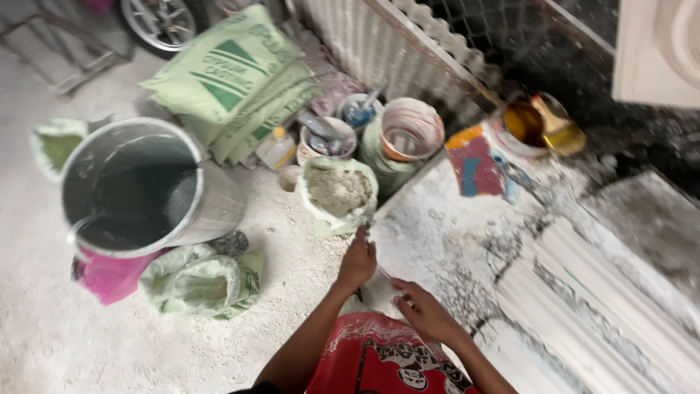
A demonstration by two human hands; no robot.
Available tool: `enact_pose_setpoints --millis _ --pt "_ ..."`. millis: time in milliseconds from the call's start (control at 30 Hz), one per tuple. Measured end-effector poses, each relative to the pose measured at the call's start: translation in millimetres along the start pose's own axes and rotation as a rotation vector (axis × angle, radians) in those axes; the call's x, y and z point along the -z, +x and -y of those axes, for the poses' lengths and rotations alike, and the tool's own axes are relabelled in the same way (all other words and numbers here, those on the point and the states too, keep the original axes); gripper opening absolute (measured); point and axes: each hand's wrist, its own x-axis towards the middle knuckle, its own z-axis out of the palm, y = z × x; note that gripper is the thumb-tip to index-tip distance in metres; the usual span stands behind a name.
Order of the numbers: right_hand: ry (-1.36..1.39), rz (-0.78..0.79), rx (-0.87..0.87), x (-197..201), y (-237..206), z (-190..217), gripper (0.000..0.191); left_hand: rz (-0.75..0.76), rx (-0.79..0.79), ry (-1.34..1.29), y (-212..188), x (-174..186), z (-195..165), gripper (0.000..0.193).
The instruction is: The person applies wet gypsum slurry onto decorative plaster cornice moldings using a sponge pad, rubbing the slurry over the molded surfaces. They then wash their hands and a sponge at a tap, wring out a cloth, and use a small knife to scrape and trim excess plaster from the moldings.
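Hands meet at the desk's point(452, 233) near corner: left hand point(357, 263) closed on a thin tool point(367, 235), right hand point(423, 310) pinching a strip point(386, 276) between them.

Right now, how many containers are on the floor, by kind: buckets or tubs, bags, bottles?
Buckets or tubs: 5: grey bucket, orange-rimmed bucket, two small tubs, amber pot
Open bags: 3
Stacked sacks: 1 pile
Bottles: 1
Total: 10
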Motion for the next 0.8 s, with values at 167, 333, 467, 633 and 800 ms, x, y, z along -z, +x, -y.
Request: enact_pose_setpoints --millis 167,333,467,633,800 --pt "0.127 -0.213 -0.078 3 -43 -42 0.048 0.219 0.165 -0.172 9 -34 -3 0.042" --pt "0.27 -0.371 -0.215 -3 -95 -55 0.05 0.556 0.299 -0.372 -10 -85 -48 0.043" --pt "0.4 -0.465 -0.284 6 -122 -64 0.068 0.777 0.2 -0.491 -41 -126 -93 0.043" --pt "0.468 -0.551 -0.167 35 -149 -100 0.086 0.922 0.363 -0.394 -88 -169 -149 0.042" --pt "0.355 -0.604 -0.127 66 -188 -159 0.075 0.797 0.196 -0.356 -130 -220 -183 0.039"
